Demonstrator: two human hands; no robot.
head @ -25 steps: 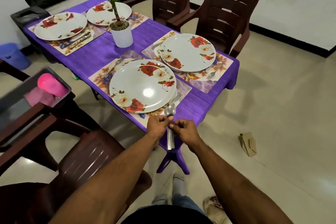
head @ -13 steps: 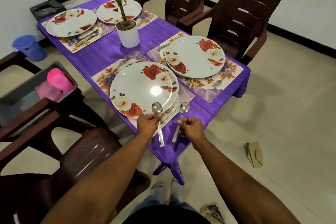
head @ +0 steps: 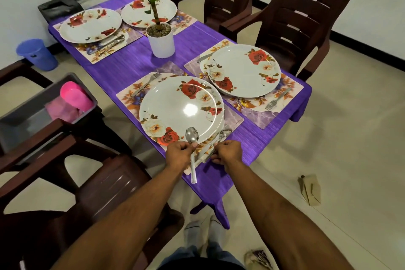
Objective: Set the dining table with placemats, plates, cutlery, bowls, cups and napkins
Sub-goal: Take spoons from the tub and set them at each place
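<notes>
Purple-clothed surface [head: 135, 66] w/ four placemats and floral plates. Nearest plate [head: 175, 109] sits at the near corner. Left hand [head: 178, 154], grip clamped on a spoon [head: 192, 138], bowl over plate rim. Right hand [head: 228, 151] pinches 2nd spoon [head: 221, 136] lying on placemat [head: 235, 118] just beside the plate.

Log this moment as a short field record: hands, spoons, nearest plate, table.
left hand: pinches an upright spoon at its neck, bowl over the plate's rim
right hand: holds a second spoon, laid low beside the plate
nearest plate: floral, on a placemat, fork at far left
table: purple cloth, four plates, potted plant
</notes>
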